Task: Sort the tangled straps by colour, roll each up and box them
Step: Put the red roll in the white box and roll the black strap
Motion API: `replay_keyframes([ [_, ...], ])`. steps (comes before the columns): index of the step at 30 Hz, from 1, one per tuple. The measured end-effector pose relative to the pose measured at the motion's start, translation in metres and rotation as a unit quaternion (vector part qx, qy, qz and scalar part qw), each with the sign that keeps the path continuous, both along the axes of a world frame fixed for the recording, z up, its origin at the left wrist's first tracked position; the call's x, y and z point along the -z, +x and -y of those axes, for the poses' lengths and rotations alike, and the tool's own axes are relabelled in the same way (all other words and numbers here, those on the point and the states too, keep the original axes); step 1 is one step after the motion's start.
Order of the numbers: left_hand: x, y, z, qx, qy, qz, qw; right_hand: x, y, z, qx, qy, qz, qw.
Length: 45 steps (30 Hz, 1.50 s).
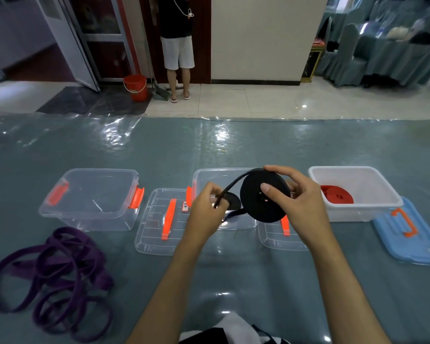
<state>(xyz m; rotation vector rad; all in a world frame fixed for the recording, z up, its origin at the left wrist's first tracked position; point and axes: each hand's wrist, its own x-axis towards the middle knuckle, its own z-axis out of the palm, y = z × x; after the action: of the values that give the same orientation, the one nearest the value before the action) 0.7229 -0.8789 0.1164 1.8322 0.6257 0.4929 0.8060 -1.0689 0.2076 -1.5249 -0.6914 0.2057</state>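
Left hand (210, 207) pinches strap tail; right hand (292, 194) grip clamps black roll (261, 197) faces.

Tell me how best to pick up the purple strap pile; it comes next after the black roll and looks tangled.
Probably by one outer loop, not the heap. The purple strap lies loose on the table, its wide loop at the near left edge standing clear of the crossings in the middle. Come from above on that side, close the fingers across the flat band and lift slowly so the other loops fall away.
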Motion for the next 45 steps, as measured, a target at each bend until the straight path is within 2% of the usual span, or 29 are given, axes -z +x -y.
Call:
replay_keyframes([
  [4, 0.010, -0.004, 0.003, 0.023, -0.204, -0.007, 0.979, -0.007, 0.002, 0.013, 0.015, 0.018, 0.000, 1.000],
  [10, 0.019, -0.018, 0.011, 0.070, -0.383, -0.023, 0.921, 0.005, 0.000, 0.033, 0.038, 0.014, -0.007, 0.999],
  [15, 0.028, -0.031, 0.022, 0.145, -0.437, -0.127, 0.878, 0.017, -0.002, 0.048, 0.044, 0.015, -0.009, 0.999],
  [17, 0.030, -0.034, 0.022, 0.165, -0.458, -0.144, 0.862, 0.020, -0.002, 0.051, 0.046, 0.018, -0.012, 0.999],
  [20, 0.030, -0.039, 0.022, 0.164, -0.475, -0.123, 0.856, 0.022, 0.002, 0.056, 0.058, 0.021, -0.021, 0.998],
  [24, 0.027, -0.043, 0.023, 0.152, -0.520, -0.043, 0.840, 0.029, 0.006, 0.060, 0.084, 0.023, -0.021, 0.996],
  [29, 0.032, -0.043, 0.022, 0.119, -0.520, 0.039, 0.845, 0.036, 0.009, 0.065, 0.102, 0.021, -0.040, 0.994],
  [32, 0.034, -0.049, 0.016, 0.110, -0.497, 0.048, 0.859, 0.039, 0.010, 0.066, 0.102, 0.019, -0.043, 0.994],
  [38, 0.037, -0.060, 0.005, 0.083, -0.426, -0.003, 0.901, 0.039, 0.015, 0.063, 0.112, 0.029, -0.051, 0.992],
  [42, 0.040, -0.064, 0.002, 0.087, -0.328, -0.091, 0.936, 0.039, 0.017, 0.060, 0.108, 0.018, -0.045, 0.993],
  [45, 0.040, -0.063, 0.001, 0.090, -0.271, -0.129, 0.950, 0.041, 0.016, 0.054, 0.102, 0.000, -0.037, 0.994],
])
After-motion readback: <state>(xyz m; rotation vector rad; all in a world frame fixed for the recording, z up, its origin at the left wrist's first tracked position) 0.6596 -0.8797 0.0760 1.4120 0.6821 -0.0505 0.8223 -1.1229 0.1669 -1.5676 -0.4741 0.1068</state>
